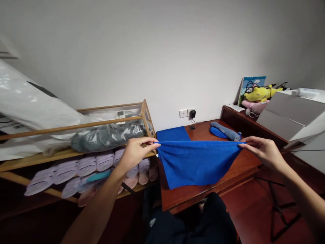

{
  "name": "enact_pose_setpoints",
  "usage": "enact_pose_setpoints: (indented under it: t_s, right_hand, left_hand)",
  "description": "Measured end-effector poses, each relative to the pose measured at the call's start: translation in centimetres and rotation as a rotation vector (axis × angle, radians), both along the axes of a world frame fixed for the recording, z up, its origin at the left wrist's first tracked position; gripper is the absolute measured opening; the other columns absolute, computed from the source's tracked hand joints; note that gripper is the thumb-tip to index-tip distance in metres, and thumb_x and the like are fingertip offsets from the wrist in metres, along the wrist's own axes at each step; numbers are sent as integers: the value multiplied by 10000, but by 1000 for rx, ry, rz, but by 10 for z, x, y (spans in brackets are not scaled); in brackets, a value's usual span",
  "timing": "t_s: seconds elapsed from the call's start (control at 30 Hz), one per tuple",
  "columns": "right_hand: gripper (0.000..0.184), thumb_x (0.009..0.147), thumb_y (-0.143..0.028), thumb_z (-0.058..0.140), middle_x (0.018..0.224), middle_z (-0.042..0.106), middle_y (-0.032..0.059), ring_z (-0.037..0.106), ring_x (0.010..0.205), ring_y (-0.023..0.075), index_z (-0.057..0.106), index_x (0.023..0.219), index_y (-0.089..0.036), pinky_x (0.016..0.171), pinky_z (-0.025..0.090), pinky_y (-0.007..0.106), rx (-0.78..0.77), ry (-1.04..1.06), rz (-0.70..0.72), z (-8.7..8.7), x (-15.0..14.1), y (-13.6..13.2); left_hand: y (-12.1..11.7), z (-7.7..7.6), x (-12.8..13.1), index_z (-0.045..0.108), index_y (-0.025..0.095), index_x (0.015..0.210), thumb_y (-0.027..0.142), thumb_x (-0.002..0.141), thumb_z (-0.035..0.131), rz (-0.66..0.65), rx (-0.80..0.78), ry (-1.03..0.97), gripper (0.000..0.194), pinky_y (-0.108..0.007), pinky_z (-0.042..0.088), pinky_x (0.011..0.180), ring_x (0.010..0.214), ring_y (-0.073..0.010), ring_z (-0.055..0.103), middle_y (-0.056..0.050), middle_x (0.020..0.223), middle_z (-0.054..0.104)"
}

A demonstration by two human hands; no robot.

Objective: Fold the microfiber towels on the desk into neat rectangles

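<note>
A blue cloth towel (pixel 199 162) hangs stretched between my two hands, its top edge nearly straight. My left hand (pixel 139 150) pinches its upper left corner between thumb and fingers. At the upper right corner, my right hand (pixel 262 150) pinches it the same way. The lower part drapes down over the reddish-brown wooden desk (pixel 177 200). Behind it, another blue cloth (pixel 174 133) lies flat against the wall side of the desk. A rolled grey-blue and blue cloth (pixel 224 131) rests farther right on the desktop.
On the left stands a wooden rack (pixel 144 112) with a plastic-wrapped dark bundle (pixel 109 135), a remote control (pixel 120 117) and rows of lilac slippers (pixel 67 171). At right, a raised ledge bears a yellow plush toy (pixel 261 93) and a white drawer box (pixel 291 112). A plugged-in black adapter (pixel 193 114) sits on the wall.
</note>
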State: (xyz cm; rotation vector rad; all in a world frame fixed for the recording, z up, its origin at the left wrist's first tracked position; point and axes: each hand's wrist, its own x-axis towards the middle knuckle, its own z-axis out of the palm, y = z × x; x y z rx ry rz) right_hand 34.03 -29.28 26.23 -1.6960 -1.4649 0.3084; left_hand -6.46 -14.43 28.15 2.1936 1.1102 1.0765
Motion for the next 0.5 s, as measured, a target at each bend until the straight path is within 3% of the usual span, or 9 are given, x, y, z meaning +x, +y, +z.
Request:
enact_pose_setpoints:
  t_s: [0.3,0.5]
  right_hand:
    - [342,685,-519,666,846,718,29,651,808,186,692,836,-213,776,513,265,29,-23,-17,9,0,-12]
    - [316,695,-503,665,810,713,18,651,769,176,693,819,-214,743,518,255,37,-43,0,8,-3,-9]
  left_hand:
    - [-8,4,-3,701,212,707,452,707,673,4,63,46,241,-211,520,678,711,-166,661,4,764,731]
    - [-7,6,-5,706,222,677,569,651,665,76,93,71,350,-223,531,657,680,-176,667,-5,742,734]
